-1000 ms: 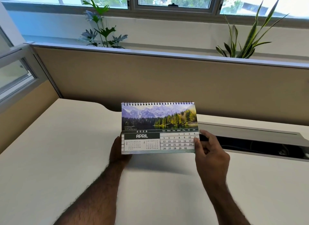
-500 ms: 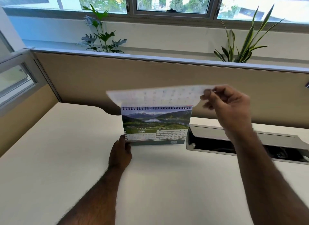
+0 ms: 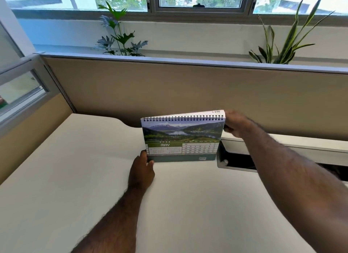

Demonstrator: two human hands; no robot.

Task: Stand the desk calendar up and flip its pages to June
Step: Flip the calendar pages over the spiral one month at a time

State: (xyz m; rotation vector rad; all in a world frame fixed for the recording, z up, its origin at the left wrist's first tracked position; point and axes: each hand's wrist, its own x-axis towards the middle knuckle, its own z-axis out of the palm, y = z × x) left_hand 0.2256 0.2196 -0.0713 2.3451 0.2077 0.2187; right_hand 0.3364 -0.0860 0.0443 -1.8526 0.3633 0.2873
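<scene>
The spiral-bound desk calendar (image 3: 181,138) stands upright on the white desk (image 3: 94,177), showing the MAY page with a green lake landscape. My left hand (image 3: 142,170) grips its lower left corner and steadies the base. My right hand (image 3: 235,123) is behind the top right corner, pressing the flipped April page down over the back of the spiral. The fingers of that hand are mostly hidden behind the calendar.
An open cable tray with a grey lid (image 3: 273,154) is set into the desk right of the calendar. A beige partition (image 3: 188,87) runs along the desk's far edge. Two potted plants (image 3: 120,38) (image 3: 282,43) stand behind it under the window.
The April page was lifted by my right hand, swung over the spiral and now lies behind the calendar. MAY faces me. My left hand stayed at the lower left corner.
</scene>
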